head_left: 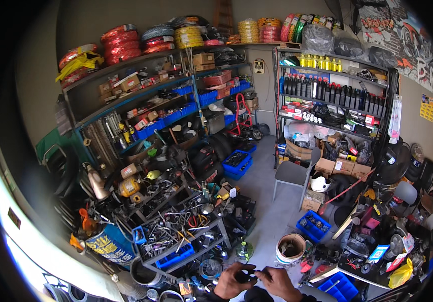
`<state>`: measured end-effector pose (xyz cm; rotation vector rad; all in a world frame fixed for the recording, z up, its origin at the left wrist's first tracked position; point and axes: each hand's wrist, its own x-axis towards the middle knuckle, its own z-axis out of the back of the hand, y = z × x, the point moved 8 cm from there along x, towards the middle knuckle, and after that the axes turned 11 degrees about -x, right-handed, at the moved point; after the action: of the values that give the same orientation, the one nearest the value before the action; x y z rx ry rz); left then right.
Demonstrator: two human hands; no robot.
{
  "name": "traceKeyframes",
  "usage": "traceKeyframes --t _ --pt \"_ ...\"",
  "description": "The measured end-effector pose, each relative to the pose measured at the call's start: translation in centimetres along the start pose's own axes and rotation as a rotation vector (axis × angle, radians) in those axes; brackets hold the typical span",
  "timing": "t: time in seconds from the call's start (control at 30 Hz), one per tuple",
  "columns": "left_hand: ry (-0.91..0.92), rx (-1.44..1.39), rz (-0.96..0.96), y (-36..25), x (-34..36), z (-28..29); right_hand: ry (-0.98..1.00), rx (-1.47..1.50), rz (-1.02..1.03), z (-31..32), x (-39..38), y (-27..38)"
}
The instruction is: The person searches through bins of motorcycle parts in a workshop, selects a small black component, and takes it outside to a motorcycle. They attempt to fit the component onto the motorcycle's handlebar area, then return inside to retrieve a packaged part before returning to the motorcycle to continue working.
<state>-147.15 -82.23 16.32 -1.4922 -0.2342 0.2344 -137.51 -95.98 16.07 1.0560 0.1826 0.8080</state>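
At the bottom of the head view my two hands meet in front of me. My left hand (pixel 232 282) is closed, its fingers curled round a small dark part (pixel 247 276). From the other side my right hand (pixel 278 283) reaches it with thumb and fingers pinched together at its edge. The part is mostly covered by my fingers, so its kind cannot be made out. Just beyond the left hand a green glass jug (pixel 244 250) stands on the floor.
A metal tool cart (pixel 221 226) heaped with hand tools stands at the left. Ahead are a white bucket (pixel 290 247), a blue parts bin (pixel 313 226) and a grey chair (pixel 293 173). On the right is a cluttered bench (pixel 350 265); loaded shelves (pixel 335 103) line the back.
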Motion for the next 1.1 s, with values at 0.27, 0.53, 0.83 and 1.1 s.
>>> traceKeyframes --t 0.27,0.53,0.83,1.1 --pt "0.218 -0.295 0.042 4.4 21.4 0.1 0.064 -0.141 -0.11 3.6 14.7 -10.2" --pt "0.144 -0.199 -0.074 3.0 45.1 -0.8 -0.003 -0.134 -0.178 12.0 34.5 -19.0" --pt "0.166 -0.321 0.059 3.6 62.3 -0.9 0.117 -0.026 -0.344 15.8 50.7 -26.2" --pt "0.127 -0.347 0.105 7.6 83.3 0.8 0.153 -0.014 -0.375 17.6 69.3 -38.6"
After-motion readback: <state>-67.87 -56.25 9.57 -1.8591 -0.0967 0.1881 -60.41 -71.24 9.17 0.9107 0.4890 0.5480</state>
